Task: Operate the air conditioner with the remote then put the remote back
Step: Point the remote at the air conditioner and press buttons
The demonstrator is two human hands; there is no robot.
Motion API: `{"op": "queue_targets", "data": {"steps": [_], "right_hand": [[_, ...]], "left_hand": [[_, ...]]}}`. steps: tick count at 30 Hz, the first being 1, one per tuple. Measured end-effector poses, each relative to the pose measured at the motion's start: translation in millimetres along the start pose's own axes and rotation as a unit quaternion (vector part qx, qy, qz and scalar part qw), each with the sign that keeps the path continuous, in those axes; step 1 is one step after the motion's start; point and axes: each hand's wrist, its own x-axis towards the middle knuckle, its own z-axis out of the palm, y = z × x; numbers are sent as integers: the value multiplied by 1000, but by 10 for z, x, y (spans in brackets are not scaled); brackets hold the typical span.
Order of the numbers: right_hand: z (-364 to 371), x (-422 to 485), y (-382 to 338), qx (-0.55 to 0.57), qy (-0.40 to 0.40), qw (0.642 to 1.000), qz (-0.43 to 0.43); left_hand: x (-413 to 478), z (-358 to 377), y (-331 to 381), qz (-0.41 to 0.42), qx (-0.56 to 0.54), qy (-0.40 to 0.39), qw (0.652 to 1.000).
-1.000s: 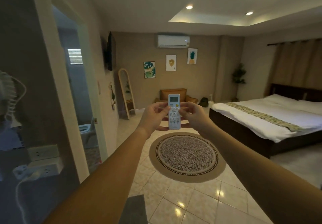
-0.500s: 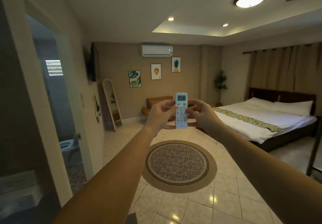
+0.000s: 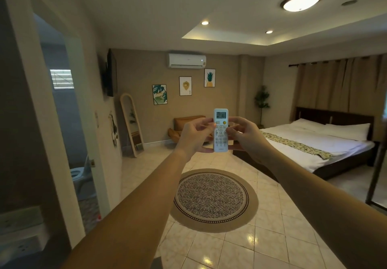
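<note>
A white remote (image 3: 220, 130) with a small lit screen and a yellow button stands upright at arm's length in front of me. My left hand (image 3: 193, 136) grips its left edge, thumb at the keypad. My right hand (image 3: 244, 136) grips its right edge, thumb on the buttons. High on the far wall, above the remote, hangs the white air conditioner (image 3: 186, 60), its flap looking closed.
A round patterned rug (image 3: 211, 198) lies on the tiled floor below my arms. A bed (image 3: 318, 145) stands at the right, an orange armchair (image 3: 184, 124) and a leaning mirror (image 3: 132, 127) at the far wall. An open bathroom doorway (image 3: 69, 122) is on the left.
My view has swung right and upward, so more ceiling shows. Both hands keep the remote, held slightly higher toward the air conditioner.
</note>
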Motion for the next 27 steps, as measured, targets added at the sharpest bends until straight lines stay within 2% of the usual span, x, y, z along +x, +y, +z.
{"op": "queue_targets", "data": {"steps": [17,27], "right_hand": [[145,5,-69,-35,-10,999,3],[256,186,-364,-11,-48,988,148]], "left_hand": [[-46,-181,38,5,24,-1,1000],[14,-349,319,-110,9,-16,994]]}}
